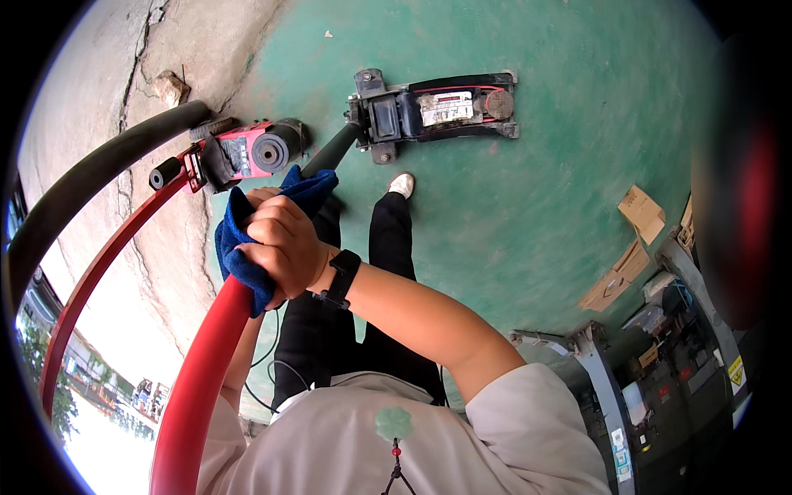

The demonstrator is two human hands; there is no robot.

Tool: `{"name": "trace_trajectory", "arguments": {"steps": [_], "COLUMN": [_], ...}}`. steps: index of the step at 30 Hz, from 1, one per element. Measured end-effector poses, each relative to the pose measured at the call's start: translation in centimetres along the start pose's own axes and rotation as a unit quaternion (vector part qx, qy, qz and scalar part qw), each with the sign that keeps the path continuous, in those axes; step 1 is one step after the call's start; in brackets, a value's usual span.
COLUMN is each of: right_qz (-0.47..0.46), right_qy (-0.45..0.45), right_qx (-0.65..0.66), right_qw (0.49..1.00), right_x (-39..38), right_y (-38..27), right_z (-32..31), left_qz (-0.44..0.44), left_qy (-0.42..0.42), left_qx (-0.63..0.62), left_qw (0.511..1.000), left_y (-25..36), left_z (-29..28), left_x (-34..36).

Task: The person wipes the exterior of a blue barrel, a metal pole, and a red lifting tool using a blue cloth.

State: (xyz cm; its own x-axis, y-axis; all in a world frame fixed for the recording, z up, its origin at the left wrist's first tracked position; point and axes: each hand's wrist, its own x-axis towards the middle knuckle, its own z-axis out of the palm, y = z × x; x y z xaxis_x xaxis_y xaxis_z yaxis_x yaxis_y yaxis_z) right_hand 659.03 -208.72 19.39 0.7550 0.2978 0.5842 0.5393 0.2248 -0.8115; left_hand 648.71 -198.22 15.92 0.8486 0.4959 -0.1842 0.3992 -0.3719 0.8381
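My right hand [280, 243], with a black band on its wrist, is closed around a blue cloth [309, 191]. The cloth wraps the long handle of a floor jack; the near part of this handle [202, 375] is red, the far part [332, 150] black. That bar slants away to the black floor jack [388, 118], which lies flat on the green floor with a white label on top. Of my left arm, the forearm [239, 351] rises beside the handle; the left hand is mostly hidden behind the handle, cloth and right hand.
A second, red jack [247, 153] with a long red handle [78, 305] stands at the left by cracked concrete [148, 239]. A thick black bar [91, 177] curves past it. Flattened cardboard [619, 276] and a grey metal frame [606, 388] are at the right. My shoe [402, 185] is near the jack.
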Motion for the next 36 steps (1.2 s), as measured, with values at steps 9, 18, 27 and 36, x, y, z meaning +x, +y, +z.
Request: {"name": "trace_trajectory", "arguments": {"steps": [9,18,27,36], "right_qz": [0.036,0.194,0.065,-0.030], "right_qy": [-0.026,-0.057,-0.017,-0.042], "right_qx": [-0.024,-0.181,-0.059,0.026], "right_qw": [0.999,0.962,0.996,0.998], "right_x": [0.0,1.6,10.5,20.3], "right_y": [2.3,-5.5,-21.0,-32.1], "right_z": [-0.4,-2.2,-0.5,1.5], "left_qz": [0.048,-0.055,0.223,0.273], "left_qy": [-0.081,-0.184,0.015,0.121], "left_qx": [-0.021,-0.317,-0.269,-0.331], "left_qw": [0.995,0.929,0.937,0.895], "left_y": [-2.0,1.4,21.8,33.3], "left_z": [3.1,0.4,-9.9,-18.1], "left_x": [3.4,5.2,-0.2,-3.8]}}
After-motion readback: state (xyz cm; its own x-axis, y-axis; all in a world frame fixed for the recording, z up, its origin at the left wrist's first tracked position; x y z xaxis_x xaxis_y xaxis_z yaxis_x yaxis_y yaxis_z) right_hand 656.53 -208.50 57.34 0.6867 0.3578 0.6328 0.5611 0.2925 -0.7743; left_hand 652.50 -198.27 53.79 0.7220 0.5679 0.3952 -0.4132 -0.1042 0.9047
